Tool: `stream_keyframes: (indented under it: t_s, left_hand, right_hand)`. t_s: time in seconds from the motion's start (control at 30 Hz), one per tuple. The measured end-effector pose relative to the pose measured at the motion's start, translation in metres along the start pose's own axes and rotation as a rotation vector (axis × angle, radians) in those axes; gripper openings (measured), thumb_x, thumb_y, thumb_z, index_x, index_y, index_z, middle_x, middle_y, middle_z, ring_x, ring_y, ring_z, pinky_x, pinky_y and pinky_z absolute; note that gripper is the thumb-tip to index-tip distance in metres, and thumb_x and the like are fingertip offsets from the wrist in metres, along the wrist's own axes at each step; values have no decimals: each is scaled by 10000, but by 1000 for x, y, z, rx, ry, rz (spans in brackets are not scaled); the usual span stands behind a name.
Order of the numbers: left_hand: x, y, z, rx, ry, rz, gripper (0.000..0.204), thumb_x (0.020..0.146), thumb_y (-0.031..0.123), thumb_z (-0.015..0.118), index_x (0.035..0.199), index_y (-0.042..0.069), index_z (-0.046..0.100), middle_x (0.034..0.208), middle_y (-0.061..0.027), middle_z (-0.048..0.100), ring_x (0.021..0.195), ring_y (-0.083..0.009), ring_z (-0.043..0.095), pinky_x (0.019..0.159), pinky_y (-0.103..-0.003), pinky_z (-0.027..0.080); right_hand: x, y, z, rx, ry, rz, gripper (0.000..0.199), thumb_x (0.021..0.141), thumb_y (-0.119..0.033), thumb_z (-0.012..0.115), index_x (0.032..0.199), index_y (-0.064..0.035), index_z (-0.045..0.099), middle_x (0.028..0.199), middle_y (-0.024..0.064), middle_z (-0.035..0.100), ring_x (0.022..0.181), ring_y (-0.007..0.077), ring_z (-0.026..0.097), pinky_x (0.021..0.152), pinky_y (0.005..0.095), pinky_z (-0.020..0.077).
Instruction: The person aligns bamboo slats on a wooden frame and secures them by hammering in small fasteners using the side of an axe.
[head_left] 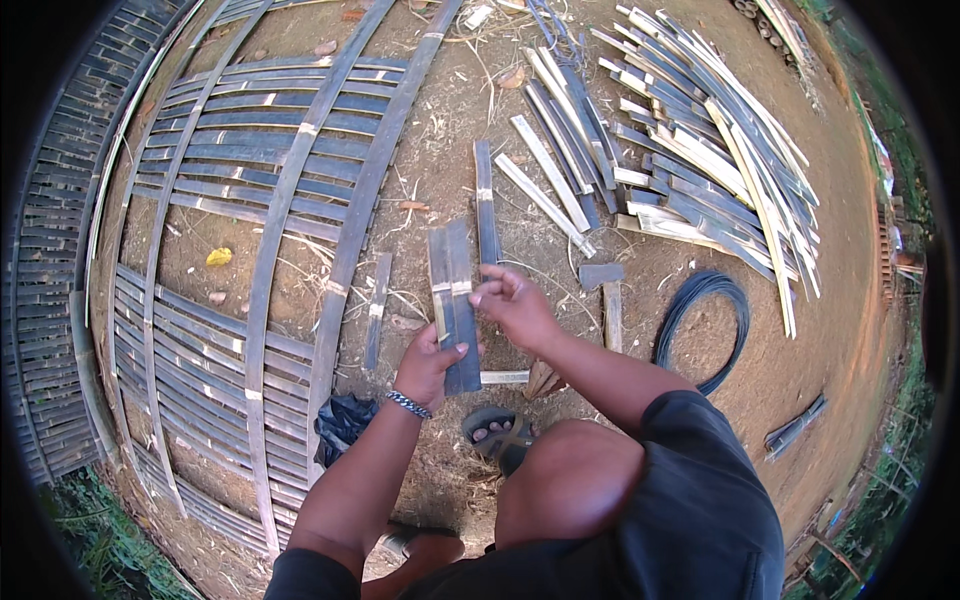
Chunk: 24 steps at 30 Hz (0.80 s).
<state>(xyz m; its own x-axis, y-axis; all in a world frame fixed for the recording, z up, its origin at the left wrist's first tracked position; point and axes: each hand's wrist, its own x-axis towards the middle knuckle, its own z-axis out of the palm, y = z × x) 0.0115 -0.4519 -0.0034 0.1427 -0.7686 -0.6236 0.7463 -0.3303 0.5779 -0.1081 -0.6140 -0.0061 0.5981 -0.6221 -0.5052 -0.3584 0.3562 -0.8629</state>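
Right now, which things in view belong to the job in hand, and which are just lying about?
Likely in the job:
- dark strips in left hand, right hand at their edge
- strip pile
- slatted panel
- perhaps hammer-like tool, dark coil

Seemingly lying about:
- yellow leaf
- black plastic

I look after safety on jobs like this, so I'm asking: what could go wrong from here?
The left hand and right hand are bare, so the dark bamboo might leave splinters. If it slipped, it could strike the open-toed sandal below. The dark coil on the ground to the right might trip someone stepping there.
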Motion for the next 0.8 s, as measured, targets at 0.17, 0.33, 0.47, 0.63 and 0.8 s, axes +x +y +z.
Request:
stream_keyframes:
  t_s: [0.17,0.33,0.47,0.63,0.8]
  left_hand:
    - [6,-8,-26,35,120,5,393,934,-47,620,1316,10,543,1156,-127,704,1057,-253,718,880,-381,608]
    - [0,-7,-46,124,174,-5,376,940,-62,599,1305,4,543,1140,-121,698,1057,-259,719,870,-384,611]
    - [-6,-13,-53,150,190,6,357,942,-65,589,1291,-3,550,1129,-116,694,1046,-261,720,868,-376,604]
    - [-15,-8,-52,132,205,-22,344,941,-63,593,1277,2,564,1111,-109,699,1021,-243,721,856,-369,599]
    - [-11,-18,-56,135,178,-14,312,937,-38,630,1243,12,593,1087,-90,710,989,-215,721,833,-352,595]
  right_hand:
    - [70,-24,-78,-685,399,-112,515,916,-241,733,1359,-13,602,1057,161,730,985,292,701,947,404,539]
    - [132,-53,-142,-1181,710,-284,413,900,-217,672,1283,-66,640,1308,157,630,1307,347,530,1056,470,470]
    - [152,-40,-155,-1336,792,-110,481,947,-291,611,1404,-143,581,1425,116,553,1398,327,449,1140,558,349]
    - [146,-44,-133,-1329,605,23,563,996,-339,569,1521,-158,471,1485,135,491,1354,328,500,1143,545,332]
    - [120,-34,-104,-1255,551,-140,582,986,-402,612,1491,-129,514,1513,168,458,1360,356,482,1146,503,355]
